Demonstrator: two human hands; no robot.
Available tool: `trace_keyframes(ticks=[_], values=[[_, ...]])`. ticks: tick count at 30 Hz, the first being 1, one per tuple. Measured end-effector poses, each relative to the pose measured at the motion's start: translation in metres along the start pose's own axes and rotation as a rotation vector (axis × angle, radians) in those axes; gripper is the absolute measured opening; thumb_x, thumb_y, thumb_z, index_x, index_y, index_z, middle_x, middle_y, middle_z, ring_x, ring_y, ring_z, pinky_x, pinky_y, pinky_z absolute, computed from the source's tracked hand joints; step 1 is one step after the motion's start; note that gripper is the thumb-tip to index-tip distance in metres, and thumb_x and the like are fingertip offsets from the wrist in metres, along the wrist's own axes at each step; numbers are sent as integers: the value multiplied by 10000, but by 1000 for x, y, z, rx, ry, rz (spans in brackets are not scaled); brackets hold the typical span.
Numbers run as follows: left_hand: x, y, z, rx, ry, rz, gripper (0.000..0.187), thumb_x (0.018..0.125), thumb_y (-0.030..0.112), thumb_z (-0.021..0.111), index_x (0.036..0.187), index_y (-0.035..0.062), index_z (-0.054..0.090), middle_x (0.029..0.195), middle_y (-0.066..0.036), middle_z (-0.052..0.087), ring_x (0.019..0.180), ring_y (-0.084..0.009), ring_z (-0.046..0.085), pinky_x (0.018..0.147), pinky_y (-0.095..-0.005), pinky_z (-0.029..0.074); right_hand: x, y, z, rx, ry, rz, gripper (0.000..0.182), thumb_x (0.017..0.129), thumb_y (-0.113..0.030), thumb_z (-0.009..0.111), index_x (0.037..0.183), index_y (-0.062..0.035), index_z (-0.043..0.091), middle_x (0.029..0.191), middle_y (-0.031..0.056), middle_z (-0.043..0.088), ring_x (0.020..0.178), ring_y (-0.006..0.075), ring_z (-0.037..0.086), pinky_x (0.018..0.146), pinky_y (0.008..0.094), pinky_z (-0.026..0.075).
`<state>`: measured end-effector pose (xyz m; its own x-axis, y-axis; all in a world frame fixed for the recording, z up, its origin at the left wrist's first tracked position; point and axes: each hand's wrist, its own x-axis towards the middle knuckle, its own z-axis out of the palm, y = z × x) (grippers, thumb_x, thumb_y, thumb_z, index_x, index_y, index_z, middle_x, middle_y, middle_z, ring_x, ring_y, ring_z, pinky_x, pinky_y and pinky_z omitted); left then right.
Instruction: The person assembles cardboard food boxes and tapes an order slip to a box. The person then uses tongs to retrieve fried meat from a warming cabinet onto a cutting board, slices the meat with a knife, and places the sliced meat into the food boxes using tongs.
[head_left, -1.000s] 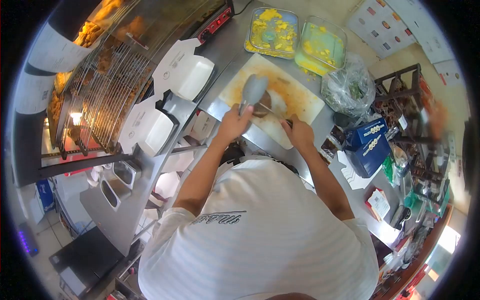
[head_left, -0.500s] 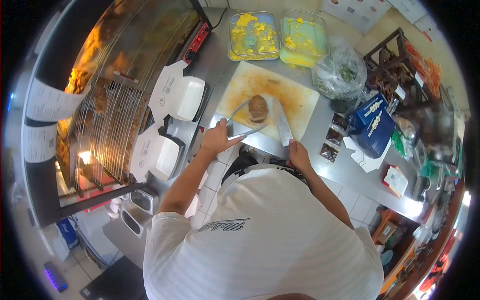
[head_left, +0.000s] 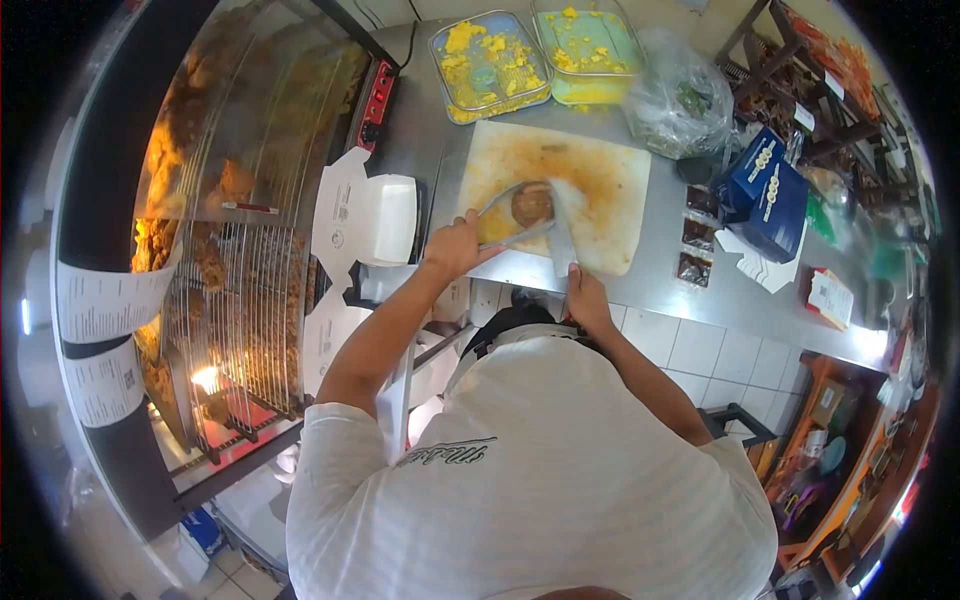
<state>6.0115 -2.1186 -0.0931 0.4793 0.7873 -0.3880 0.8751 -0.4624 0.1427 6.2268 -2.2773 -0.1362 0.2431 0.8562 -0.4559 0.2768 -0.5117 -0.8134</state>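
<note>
A browned piece of meat [head_left: 532,204] with cut lines across it lies on the stained white cutting board [head_left: 612,192]. My left hand [head_left: 455,248] is closed around metal tongs [head_left: 518,237], whose two arms reach around the meat from either side. In my right hand [head_left: 588,298] is the handle of a broad-bladed knife [head_left: 562,243]. Its blade points away from me, along the right side of the meat and close to the tip of the lower tong arm.
Behind the board stand two glass trays [head_left: 490,110] with yellow food bits and a plastic bag [head_left: 682,100] of greens. White takeaway boxes [head_left: 385,220] and a heated display case [head_left: 235,250] are left. Sauce packets [head_left: 695,268] and a blue box [head_left: 775,210] are right.
The tongs have closed in around the meat. The knife has moved left, from beside the meat to right at its edge. My view has turned somewhat.
</note>
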Motion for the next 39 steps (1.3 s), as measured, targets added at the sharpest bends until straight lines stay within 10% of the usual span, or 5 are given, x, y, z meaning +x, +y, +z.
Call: trace_keyframes(ticks=[23, 39], values=[[-13, -24, 9, -201, 61, 6, 812, 794, 700, 533, 1108, -42, 428, 892, -271, 624, 804, -424, 656, 689, -474, 535, 6, -10, 68, 285, 44, 42, 480, 1017, -395, 323, 751, -36, 497, 499, 47, 458, 360, 159, 462, 371, 327, 377], [-114, -103, -16, -478, 213, -541, 861, 777, 686, 569, 1139, -86, 446, 964, -304, 633, 900, -417, 647, 769, -460, 521, 50, -133, 115, -161, -437, -133, 519, 1004, -448, 341, 714, -47, 498, 494, 41, 444, 362, 148, 440, 387, 312, 379]])
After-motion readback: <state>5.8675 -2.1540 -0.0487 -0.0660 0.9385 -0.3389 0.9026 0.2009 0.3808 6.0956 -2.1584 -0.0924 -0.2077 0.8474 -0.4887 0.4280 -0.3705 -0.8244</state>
